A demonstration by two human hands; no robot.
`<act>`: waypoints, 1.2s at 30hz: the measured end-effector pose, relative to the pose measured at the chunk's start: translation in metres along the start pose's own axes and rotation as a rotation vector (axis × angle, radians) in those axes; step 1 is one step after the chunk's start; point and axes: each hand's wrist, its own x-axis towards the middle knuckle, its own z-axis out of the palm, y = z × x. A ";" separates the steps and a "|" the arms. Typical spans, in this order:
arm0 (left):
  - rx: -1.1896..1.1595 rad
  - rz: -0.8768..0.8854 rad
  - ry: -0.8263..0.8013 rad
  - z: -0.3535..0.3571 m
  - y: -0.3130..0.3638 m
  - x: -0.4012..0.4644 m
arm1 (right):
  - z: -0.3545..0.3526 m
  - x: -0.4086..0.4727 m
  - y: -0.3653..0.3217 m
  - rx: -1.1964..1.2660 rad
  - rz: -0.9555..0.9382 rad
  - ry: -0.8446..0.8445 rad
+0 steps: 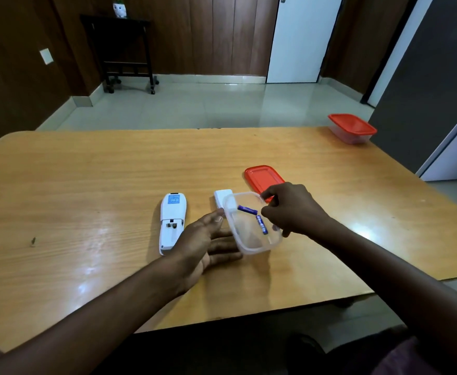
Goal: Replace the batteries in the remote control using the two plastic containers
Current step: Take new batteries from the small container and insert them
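A white remote control (171,222) lies face down on the table, its battery bay open and empty. Its white cover (221,199) rests just to the right. A clear plastic container (251,239) is tilted up, with two blue batteries (253,217) inside it. My right hand (292,209) grips the container's right rim. My left hand (208,239) lies palm up under the container's lower left edge, fingers spread, thumb touching the rim. The container's red lid (259,177) lies flat behind my right hand.
A second container with a red lid (353,128) on it stands at the table's far right corner. The wooden table (86,185) stretches wide to the left. A small dark speck (33,240) sits near the left.
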 end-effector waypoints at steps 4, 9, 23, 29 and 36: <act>0.041 -0.004 0.001 0.003 -0.003 0.000 | -0.007 0.004 0.011 -0.224 -0.008 0.023; 0.030 -0.010 -0.044 0.005 -0.004 0.000 | -0.004 0.006 0.017 -0.391 -0.093 0.115; 0.882 0.428 0.156 -0.008 -0.004 -0.004 | 0.025 0.017 0.018 -0.775 -0.328 0.182; 1.544 0.387 0.391 -0.042 0.018 -0.006 | 0.035 0.004 0.001 -0.654 -0.541 0.379; 1.442 0.037 0.304 -0.063 0.042 -0.007 | 0.067 -0.012 -0.022 -0.439 -0.836 0.179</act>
